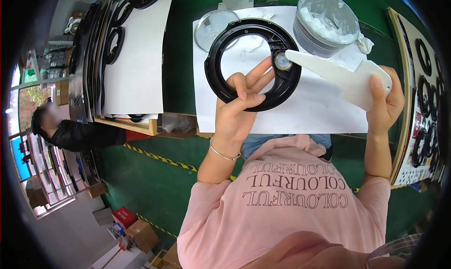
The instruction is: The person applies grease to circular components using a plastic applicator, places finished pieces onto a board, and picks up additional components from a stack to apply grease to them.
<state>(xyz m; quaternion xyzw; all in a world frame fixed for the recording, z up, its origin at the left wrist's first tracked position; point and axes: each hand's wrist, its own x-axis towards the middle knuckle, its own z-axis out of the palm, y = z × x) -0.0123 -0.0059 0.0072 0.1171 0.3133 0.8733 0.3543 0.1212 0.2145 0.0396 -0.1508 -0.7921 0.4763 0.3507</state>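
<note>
A black plastic ring (217, 76) is held up over the white sheet by my left hand (240, 102), its fingers closed on the near rim and partly inside the opening. On the ring's right side sits a small round part (283, 61) with a pale, shiny centre. My right hand (386, 97) grips the broad end of a flat white spatula (324, 68). The narrow tip of that spatula is at the edge of the round part; whether it touches cannot be made out. Behind the spatula stands a clear tub (319, 42) of white paste.
A round clear lid (204, 31) lies on the white sheet (310, 114), partly behind the ring. Crumpled white tissue (365, 43) is beside the tub. Boards bearing more black rings stand left (141, 57) and right (408, 104). Another person (80, 132) is at far left.
</note>
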